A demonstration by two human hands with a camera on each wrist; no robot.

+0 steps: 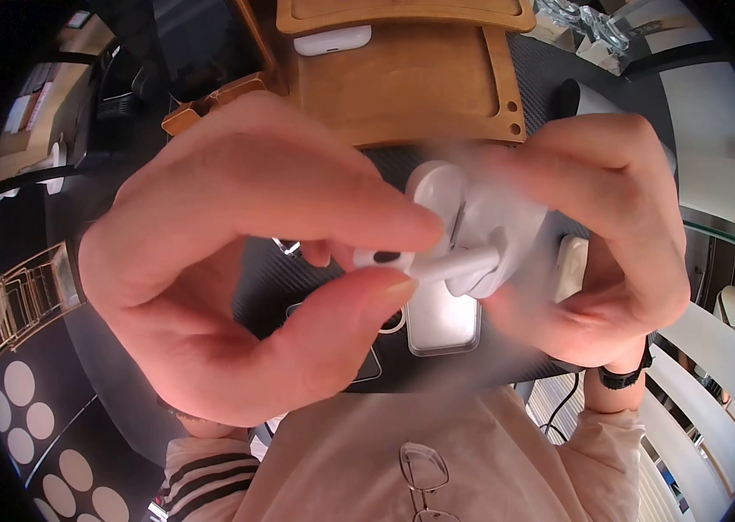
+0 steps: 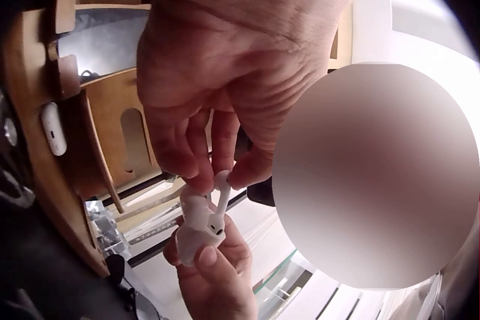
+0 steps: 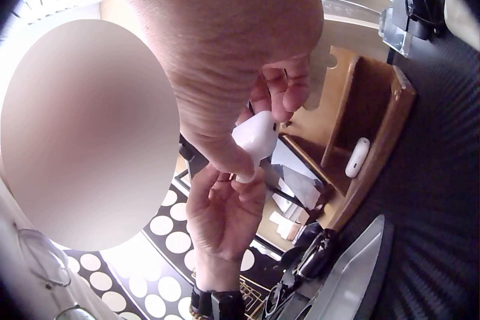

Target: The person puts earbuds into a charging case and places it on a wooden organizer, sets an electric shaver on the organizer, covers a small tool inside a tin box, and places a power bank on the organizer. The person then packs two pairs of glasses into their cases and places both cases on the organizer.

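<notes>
In the head view my left hand pinches a white wireless earbud between thumb and forefinger. Its stem points right, toward an opened white earbud charging case. My right hand grips that case between fingers and thumb, blurred close to the camera. The case's lid is flipped up on the left side. From the left wrist, the earbud overlaps the case at its opening, and a second earbud part shows there. The right wrist view shows the case's outer shell.
A wooden desk stand stands beyond the hands with another white case on it. Below the hands, a pale rounded rectangular object lies on the dark table. Glasses hang at the shirt front. A wire rack is far left.
</notes>
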